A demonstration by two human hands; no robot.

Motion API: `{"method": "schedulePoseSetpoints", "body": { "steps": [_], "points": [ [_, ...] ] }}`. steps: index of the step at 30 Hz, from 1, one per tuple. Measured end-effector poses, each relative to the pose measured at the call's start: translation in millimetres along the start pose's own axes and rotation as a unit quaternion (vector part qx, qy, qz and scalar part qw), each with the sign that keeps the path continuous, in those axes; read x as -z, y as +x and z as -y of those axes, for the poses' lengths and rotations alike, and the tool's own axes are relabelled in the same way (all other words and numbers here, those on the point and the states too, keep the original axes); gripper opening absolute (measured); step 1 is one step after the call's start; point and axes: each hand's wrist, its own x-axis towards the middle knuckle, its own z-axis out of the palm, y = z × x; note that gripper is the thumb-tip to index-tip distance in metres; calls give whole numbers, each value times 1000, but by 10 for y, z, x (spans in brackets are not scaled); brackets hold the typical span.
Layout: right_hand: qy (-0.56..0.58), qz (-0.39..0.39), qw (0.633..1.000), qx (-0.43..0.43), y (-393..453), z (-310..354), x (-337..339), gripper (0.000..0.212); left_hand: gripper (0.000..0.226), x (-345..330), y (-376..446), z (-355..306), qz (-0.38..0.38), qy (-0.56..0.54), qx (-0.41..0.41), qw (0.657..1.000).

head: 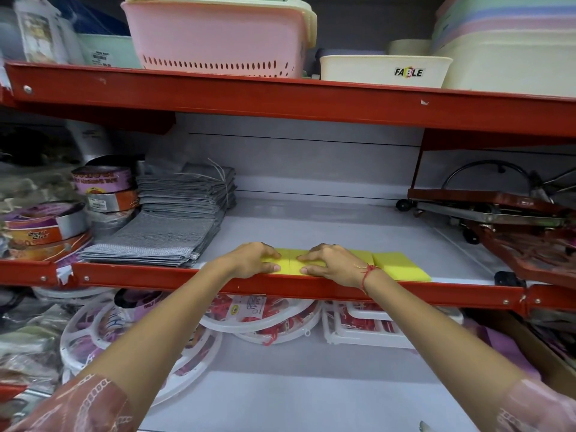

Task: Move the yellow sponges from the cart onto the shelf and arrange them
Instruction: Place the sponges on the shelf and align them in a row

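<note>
Sponges (400,265) sat in a row at shelf (311,286) front edge; L hand (254,260) & R hand (332,265) pressed flat on them, grip released.

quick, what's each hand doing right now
Left hand: open, fingers pressing flat on the yellow sponges, gripping nothing.
Right hand: open, flat on the same sponges.

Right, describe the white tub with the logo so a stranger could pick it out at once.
Start at the top red shelf, above the level where both hands press the yellow sponges. Look to the right of the big pink basket. The low white tub stands there, the only container with a black "FABLE" sticker on its front.
</note>
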Motion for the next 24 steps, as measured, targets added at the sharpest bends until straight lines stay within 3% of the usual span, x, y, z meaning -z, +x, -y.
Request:
{"method": "schedulePoseSetpoints", "body": {
  "steps": [3, 8, 17, 24],
  "points": [
    [-17, -5, 1000, -9, -61, -59, 72, 52, 60, 37, 6, -45, 10, 6, 2, 1000],
    [-15, -74, 996, -45, -287, -531, 455, 50, 66, 88, 44, -194, -29, -9, -11, 999],
    [-38, -1, 987, -156, -778, -1358, 563, 37, 62, -37, 396, -798, -19, 9, -81, 997],
    [-16, 13, 988, -154, -825, -1431, 474, 44, 68, -288, 673, -1252, 41, 30, -101, 994]
  ]
}}
